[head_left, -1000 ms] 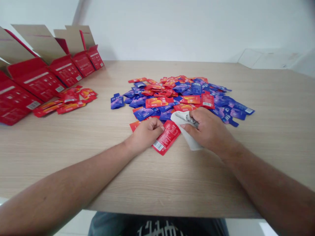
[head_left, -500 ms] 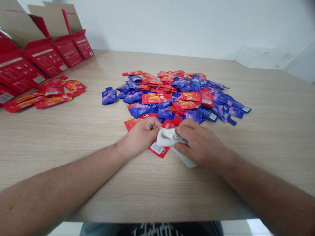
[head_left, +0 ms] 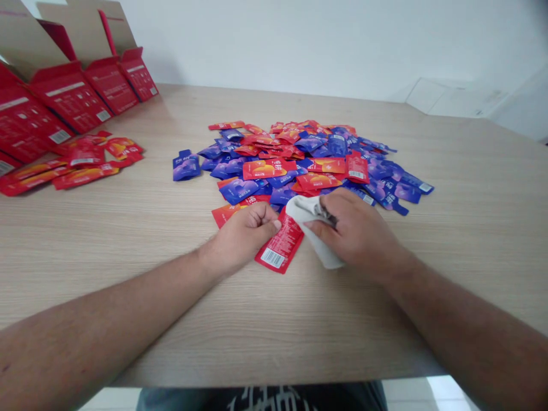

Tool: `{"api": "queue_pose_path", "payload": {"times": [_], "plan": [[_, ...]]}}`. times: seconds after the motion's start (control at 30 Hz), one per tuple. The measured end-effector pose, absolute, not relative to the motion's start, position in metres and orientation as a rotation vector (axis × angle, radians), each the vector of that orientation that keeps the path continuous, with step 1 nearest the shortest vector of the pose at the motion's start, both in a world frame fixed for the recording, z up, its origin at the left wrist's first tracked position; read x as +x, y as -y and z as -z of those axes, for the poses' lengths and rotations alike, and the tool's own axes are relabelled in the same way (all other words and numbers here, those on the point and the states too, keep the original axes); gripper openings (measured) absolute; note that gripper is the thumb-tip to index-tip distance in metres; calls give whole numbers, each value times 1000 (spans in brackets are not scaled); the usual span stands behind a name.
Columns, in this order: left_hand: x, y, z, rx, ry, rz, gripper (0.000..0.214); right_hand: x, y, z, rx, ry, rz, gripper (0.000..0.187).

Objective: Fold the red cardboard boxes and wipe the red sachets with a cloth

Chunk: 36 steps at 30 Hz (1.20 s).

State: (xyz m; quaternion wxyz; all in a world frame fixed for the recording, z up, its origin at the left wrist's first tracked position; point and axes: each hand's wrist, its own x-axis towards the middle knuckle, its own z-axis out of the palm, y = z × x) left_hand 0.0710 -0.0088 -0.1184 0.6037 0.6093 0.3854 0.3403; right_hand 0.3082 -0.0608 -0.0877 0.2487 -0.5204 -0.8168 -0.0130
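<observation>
A red sachet (head_left: 281, 244) with white print and a barcode hangs or lies in front of the pile, its barcode end toward me. My left hand (head_left: 246, 233) is closed, thumb and forefinger pinching the sachet's left edge. A folded whitish cloth (head_left: 319, 237) is gripped in my right hand (head_left: 357, 231), with its left end against the upper part of the sachet. Just beyond both hands spreads a pile of sachets: red-orange ones (head_left: 269, 168) mixed with blue-purple ones (head_left: 240, 190).
Open red cardboard boxes (head_left: 71, 94) stand in a row at the far left, flaps raised. Several red sachets (head_left: 88, 154) lie before them. One blue sachet (head_left: 186, 166) lies left of the pile. A pale wall (head_left: 299, 51) bounds the wooden table (head_left: 257, 331) at the back.
My right hand and the cloth have moved up and to the right, uncovering more of the red sachet. My left hand keeps its pinch in nearly the same place.
</observation>
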Motion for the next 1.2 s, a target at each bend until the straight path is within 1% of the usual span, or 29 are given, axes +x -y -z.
{"api": "queue_pose_path", "payload": {"times": [0.07, 0.2, 0.33, 0.5, 0.67, 0.83, 0.97, 1.13, 1.2], "plan": [[71, 9, 117, 1424, -896, -791, 27, 308, 61, 87, -1395, 2237, 20, 14], [70, 9, 119, 1416, -869, -797, 28, 306, 64, 88, -1284, 2432, -128, 11], [70, 8, 123, 1386, -893, -813, 28, 307, 62, 89, -1445, 2210, 8, 13], [70, 7, 122, 1379, -858, -801, 27, 303, 64, 90, -1331, 2444, -146, 10], [70, 8, 124, 1356, -911, -811, 30, 303, 62, 90, -1429, 2248, -26, 11], [70, 7, 125, 1362, -869, -813, 28, 298, 67, 90, -1250, 2533, -170, 10], [69, 6, 126, 1375, -903, -819, 30, 300, 67, 89, -1407, 2303, -47, 9], [69, 6, 128, 1369, -862, -824, 28, 294, 70, 88, -1255, 2531, -171, 10], [69, 6, 128, 1358, -862, -822, 29, 295, 69, 88, -1304, 2457, -153, 12]]}}
